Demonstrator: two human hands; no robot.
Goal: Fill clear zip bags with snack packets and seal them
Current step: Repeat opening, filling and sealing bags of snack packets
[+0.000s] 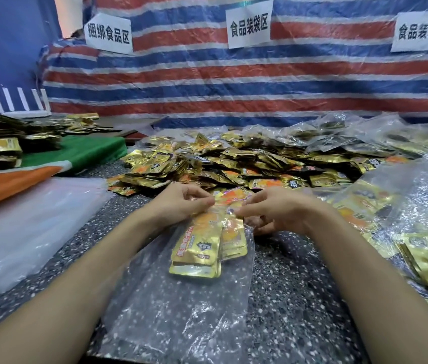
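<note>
A clear zip bag [181, 306] lies flat on the speckled table [294, 285] in front of me, its mouth pointing away. Several gold snack packets [199, 248] sit partway inside its far end. My left hand [181, 203] pinches the top of these packets at the bag's mouth. My right hand [273, 210] grips the same bunch from the right, fingers curled at the mouth. Beyond my hands lies a large heap of loose gold packets [220, 161].
A stack of empty clear bags [24, 227] lies at the left, beside green and orange cloth [81, 151]. Filled clear bags [396, 214] pile up on the right and far right. A striped tarp [234, 82] with paper signs forms the back wall.
</note>
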